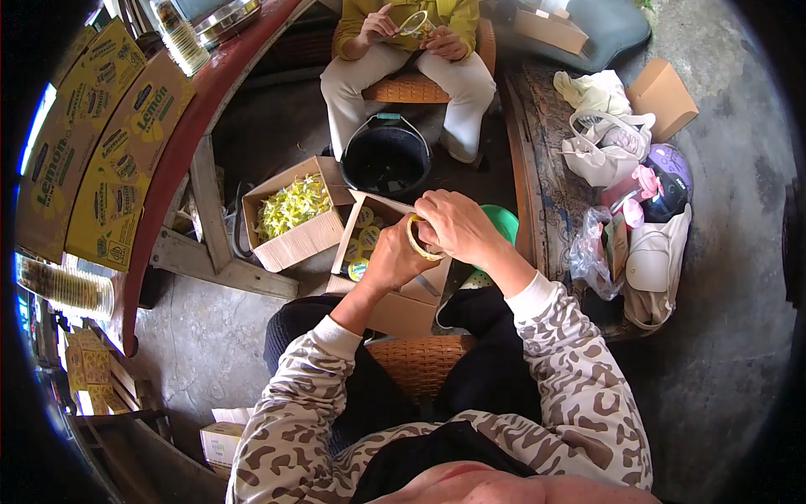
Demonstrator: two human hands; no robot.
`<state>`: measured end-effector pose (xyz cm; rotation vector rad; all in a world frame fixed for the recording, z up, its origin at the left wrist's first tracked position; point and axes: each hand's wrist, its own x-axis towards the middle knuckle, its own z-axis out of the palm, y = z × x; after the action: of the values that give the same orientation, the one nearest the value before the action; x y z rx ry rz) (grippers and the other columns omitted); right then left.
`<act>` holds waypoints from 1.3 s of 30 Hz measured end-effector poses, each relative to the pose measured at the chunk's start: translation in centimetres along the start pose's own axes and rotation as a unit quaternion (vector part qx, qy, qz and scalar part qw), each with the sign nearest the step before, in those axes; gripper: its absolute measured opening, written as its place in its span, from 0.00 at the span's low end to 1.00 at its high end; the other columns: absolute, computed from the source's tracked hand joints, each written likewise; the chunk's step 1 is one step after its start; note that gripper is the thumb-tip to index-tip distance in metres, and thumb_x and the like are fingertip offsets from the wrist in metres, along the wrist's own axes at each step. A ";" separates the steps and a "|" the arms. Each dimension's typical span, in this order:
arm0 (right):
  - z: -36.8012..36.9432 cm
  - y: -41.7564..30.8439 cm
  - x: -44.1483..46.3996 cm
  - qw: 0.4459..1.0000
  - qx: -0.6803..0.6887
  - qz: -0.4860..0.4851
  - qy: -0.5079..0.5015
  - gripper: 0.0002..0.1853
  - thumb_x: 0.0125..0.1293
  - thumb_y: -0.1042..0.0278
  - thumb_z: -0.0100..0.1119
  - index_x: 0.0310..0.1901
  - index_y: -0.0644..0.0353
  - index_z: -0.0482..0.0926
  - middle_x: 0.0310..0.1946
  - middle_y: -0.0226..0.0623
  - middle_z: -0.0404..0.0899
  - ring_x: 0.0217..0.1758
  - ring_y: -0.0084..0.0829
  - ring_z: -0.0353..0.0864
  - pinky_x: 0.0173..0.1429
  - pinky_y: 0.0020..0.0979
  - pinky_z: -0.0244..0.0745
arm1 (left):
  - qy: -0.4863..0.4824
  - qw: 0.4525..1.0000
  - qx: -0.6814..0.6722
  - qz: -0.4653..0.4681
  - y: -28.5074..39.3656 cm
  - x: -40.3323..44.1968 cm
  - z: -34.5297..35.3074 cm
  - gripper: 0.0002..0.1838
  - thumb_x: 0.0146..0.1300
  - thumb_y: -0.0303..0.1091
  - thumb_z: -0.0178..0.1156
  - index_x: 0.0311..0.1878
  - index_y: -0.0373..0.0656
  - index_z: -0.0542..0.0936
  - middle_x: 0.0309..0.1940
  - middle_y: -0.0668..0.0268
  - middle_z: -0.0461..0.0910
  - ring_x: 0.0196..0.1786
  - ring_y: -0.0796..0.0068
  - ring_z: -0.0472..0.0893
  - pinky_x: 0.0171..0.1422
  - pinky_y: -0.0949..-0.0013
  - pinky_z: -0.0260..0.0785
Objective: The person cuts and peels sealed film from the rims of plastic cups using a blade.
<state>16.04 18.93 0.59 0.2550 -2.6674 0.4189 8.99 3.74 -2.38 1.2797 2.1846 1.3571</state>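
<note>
My left hand (395, 254) is closed round a thin yellow-and-white ring (415, 239) that looks like a plastic cup's rim. My right hand (460, 227) presses against the ring's far side with bent fingers, and its fingertips are partly hidden. Both hands meet above an open cardboard box (399, 315), which holds several round yellow printed pieces (368, 238) like cup lids. Left of it, another cardboard box (290, 248) is full of yellow-green and white strips (294, 207).
Beyond the boxes stands a black bucket (386, 160). A seated person (411, 50) opposite holds a clear ring. Lemon drink cartons (126, 168) and stacked plastic cups (67, 287) line the red-edged table at left. Bags (609, 147) and a cap (651, 262) lie on the right bench; a green basin (501, 223) sits below.
</note>
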 end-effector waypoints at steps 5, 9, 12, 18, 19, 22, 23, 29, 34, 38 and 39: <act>0.0 0.4 -0.1 1.000 0.011 -0.014 -0.007 0.11 0.61 0.63 0.62 0.37 0.61 0.74 0.33 0.39 0.77 0.41 0.41 0.80 0.47 0.40 0.76 | 0.003 0.998 -0.049 0.049 0.4 0.0 -0.5 0.24 0.47 0.34 0.74 0.45 0.37 0.75 0.35 0.49 0.83 0.41 0.42 0.82 0.44 0.56 0.76; -0.7 0.3 0.1 0.999 0.036 0.004 -0.016 0.10 0.62 0.64 0.62 0.36 0.60 0.73 0.33 0.37 0.78 0.41 0.42 0.80 0.45 0.41 0.76 | -0.001 0.998 -0.044 0.054 0.9 0.0 -0.9 0.24 0.47 0.34 0.75 0.45 0.37 0.75 0.35 0.50 0.83 0.41 0.44 0.83 0.44 0.57 0.76; -1.3 0.2 0.1 0.998 0.047 0.025 -0.017 0.09 0.62 0.65 0.61 0.36 0.59 0.73 0.33 0.37 0.78 0.40 0.43 0.80 0.44 0.42 0.76 | 0.029 0.997 -0.044 0.062 1.3 0.1 -0.6 0.24 0.47 0.34 0.75 0.44 0.37 0.75 0.35 0.50 0.83 0.40 0.45 0.83 0.43 0.57 0.77; -0.9 1.3 0.1 0.984 0.121 0.112 0.064 0.08 0.63 0.66 0.58 0.32 0.61 0.73 0.29 0.41 0.78 0.35 0.51 0.79 0.40 0.46 0.74 | 0.108 0.989 0.046 0.087 1.6 -0.3 1.0 0.26 0.44 0.31 0.75 0.47 0.39 0.76 0.36 0.56 0.82 0.41 0.52 0.83 0.48 0.57 0.75; -0.8 2.1 0.0 0.970 0.147 0.172 0.092 0.08 0.64 0.66 0.55 0.31 0.62 0.73 0.27 0.43 0.78 0.34 0.53 0.79 0.39 0.47 0.73 | 0.109 0.989 0.045 0.087 1.9 -0.7 1.2 0.26 0.44 0.31 0.75 0.47 0.39 0.76 0.36 0.56 0.82 0.41 0.52 0.83 0.48 0.57 0.75; -1.6 7.2 -0.3 0.902 0.243 0.272 0.232 0.14 0.71 0.64 0.46 0.34 0.65 0.76 0.24 0.46 0.77 0.30 0.37 0.79 0.37 0.41 0.72 | 0.118 0.986 0.085 0.080 2.1 -2.5 1.7 0.27 0.45 0.29 0.73 0.51 0.39 0.74 0.41 0.55 0.78 0.45 0.50 0.78 0.54 0.54 0.71; -2.1 9.4 -0.9 0.886 0.237 0.333 0.220 0.14 0.74 0.65 0.45 0.32 0.62 0.74 0.23 0.36 0.74 0.27 0.28 0.74 0.32 0.34 0.69 | 0.121 0.986 0.083 0.082 2.3 -2.8 1.6 0.27 0.45 0.29 0.73 0.51 0.39 0.74 0.41 0.55 0.78 0.45 0.50 0.78 0.54 0.54 0.71; -1.4 7.7 -1.9 0.785 0.486 0.362 0.130 0.10 0.74 0.66 0.47 0.34 0.55 0.73 0.27 0.26 0.70 0.26 0.17 0.67 0.29 0.22 0.63 | 0.115 0.991 0.038 0.051 0.9 -1.6 -0.2 0.35 0.47 0.27 0.71 0.59 0.34 0.68 0.49 0.50 0.75 0.53 0.52 0.78 0.60 0.57 0.70; -1.3 4.8 -0.3 0.793 0.516 0.324 0.002 0.12 0.77 0.62 0.47 0.45 0.59 0.79 0.31 0.24 0.74 0.30 0.16 0.69 0.35 0.21 0.67 | 0.111 0.993 -0.031 -0.014 1.1 -0.8 -1.2 0.34 0.43 0.34 0.81 0.50 0.37 0.69 0.43 0.55 0.79 0.47 0.58 0.82 0.54 0.61 0.75; -0.3 4.8 -0.8 0.748 0.588 0.309 -0.009 0.12 0.76 0.61 0.48 0.46 0.59 0.79 0.34 0.26 0.74 0.31 0.15 0.68 0.36 0.20 0.67 | 0.124 0.992 -0.007 0.022 0.9 -0.7 -0.8 0.34 0.44 0.33 0.79 0.49 0.37 0.66 0.37 0.53 0.82 0.41 0.55 0.85 0.47 0.59 0.77; 0.0 4.8 -0.9 0.747 0.589 0.308 -0.009 0.12 0.76 0.61 0.48 0.46 0.59 0.79 0.34 0.26 0.74 0.31 0.15 0.68 0.36 0.20 0.67 | 0.124 0.992 -0.006 0.022 0.9 -0.7 -0.9 0.34 0.44 0.33 0.79 0.49 0.37 0.66 0.37 0.53 0.82 0.41 0.55 0.85 0.47 0.59 0.77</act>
<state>15.69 23.53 -1.04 -0.3059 -2.0085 2.2634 9.31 2.87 -1.37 1.2174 2.3144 1.6219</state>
